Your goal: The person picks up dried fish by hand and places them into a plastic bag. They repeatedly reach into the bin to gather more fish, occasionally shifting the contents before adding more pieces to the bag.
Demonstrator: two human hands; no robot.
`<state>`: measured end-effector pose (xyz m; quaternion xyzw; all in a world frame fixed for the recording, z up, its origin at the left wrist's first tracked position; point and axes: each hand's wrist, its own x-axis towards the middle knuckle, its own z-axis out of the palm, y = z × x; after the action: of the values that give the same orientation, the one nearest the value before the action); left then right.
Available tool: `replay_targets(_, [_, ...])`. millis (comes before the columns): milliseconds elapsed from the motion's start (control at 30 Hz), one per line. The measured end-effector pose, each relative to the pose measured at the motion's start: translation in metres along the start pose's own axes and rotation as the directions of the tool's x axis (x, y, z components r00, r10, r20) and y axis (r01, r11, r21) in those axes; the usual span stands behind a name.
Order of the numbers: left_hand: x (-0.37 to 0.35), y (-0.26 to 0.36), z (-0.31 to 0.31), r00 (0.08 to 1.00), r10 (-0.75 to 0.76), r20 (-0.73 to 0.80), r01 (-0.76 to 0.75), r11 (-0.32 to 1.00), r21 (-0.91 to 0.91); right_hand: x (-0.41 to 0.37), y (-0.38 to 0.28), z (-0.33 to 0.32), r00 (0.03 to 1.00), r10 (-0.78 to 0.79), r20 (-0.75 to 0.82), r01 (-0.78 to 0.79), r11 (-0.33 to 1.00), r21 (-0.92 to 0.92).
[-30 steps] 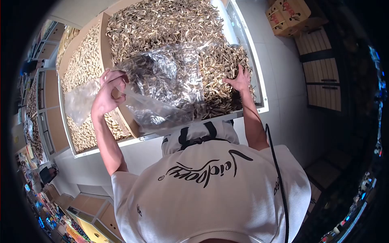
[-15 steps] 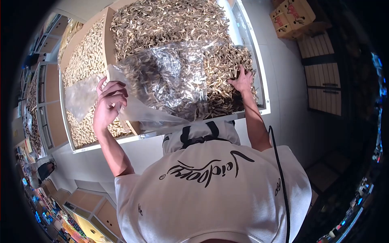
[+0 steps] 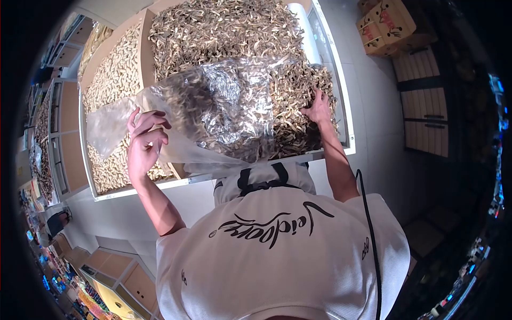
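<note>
My left hand (image 3: 145, 146) is raised over the left part of the bin, fingers loosely bent and apart, right beside a clear plastic sheet (image 3: 222, 88). The sheet lies crumpled across brown dried strips (image 3: 224, 32), its left part reaching over the divider onto pale unshelled peanuts (image 3: 114, 69). My right hand (image 3: 320, 111) rests with spread fingers on the uncovered dried strips near the bin's right side. Its fingertips touch the pile.
A wooden divider (image 3: 146, 53) splits the white-framed bin (image 3: 349, 122). A white roll (image 3: 306, 34) lies along the right side. Printed cardboard boxes (image 3: 386, 26) and slatted cabinets (image 3: 426, 104) stand to the right. Other display bins (image 3: 66, 112) are at the left.
The left part of the plastic sheet has sunk lower onto the strips and peanuts. My left hand has shifted slightly right. My right hand stays on the strips.
</note>
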<state>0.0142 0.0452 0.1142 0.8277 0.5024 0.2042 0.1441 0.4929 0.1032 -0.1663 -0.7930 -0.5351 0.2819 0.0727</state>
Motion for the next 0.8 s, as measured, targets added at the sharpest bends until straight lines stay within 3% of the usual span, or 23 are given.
replay_targets(133, [0.000, 0.001, 0.001, 1.000, -0.005, 0.006, 0.005, 1.000, -0.004, 0.005, -0.013, -0.018, 0.998, -0.061, 0.031, 0.064, 0.994, -0.094])
replay_targets(367, [0.000, -0.001, 0.001, 1.000, 0.001, 0.027, -0.001, 1.000, -0.017, 0.031, -0.026, -0.022, 0.981, 0.045, 0.191, -0.009, 0.983, -0.185])
replay_targets(467, [-0.001, 0.001, 0.001, 1.000, 0.008, 0.015, -0.008, 1.000, -0.026, 0.039, -0.010, -0.015, 0.982, -0.019, 0.186, 0.043, 0.991, -0.127])
replay_targets(567, [-0.003, 0.003, 0.001, 1.000, 0.004, -0.007, -0.005, 0.999, -0.033, 0.026, -0.003, -0.010, 0.995, -0.060, 0.082, 0.074, 0.983, -0.169])
replay_targets(800, [-0.005, 0.003, 0.000, 1.000, 0.020, -0.012, -0.020, 0.999, -0.035, 0.010, -0.014, -0.019, 0.999, -0.040, 0.021, 0.042, 0.987, -0.154])
